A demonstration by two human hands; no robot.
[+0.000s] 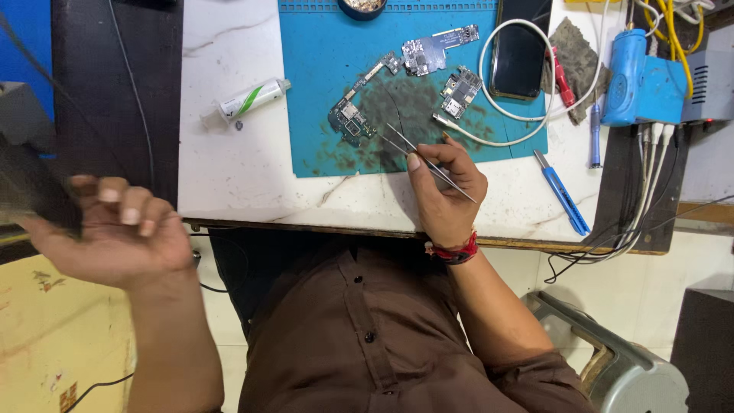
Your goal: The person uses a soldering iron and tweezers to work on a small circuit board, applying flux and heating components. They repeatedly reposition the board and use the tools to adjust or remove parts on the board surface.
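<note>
Right hand (447, 191) pinches tweezers (424, 159) beside circuit board (350, 116).

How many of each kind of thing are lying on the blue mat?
Circuit boards: 3
Phones: 1
White cables: 1
Total: 5
The right hand holds tweezers over the mat; they are not counted.

White marble table (229, 176), grey stool (634, 367) — pale floor (665, 268)
</note>
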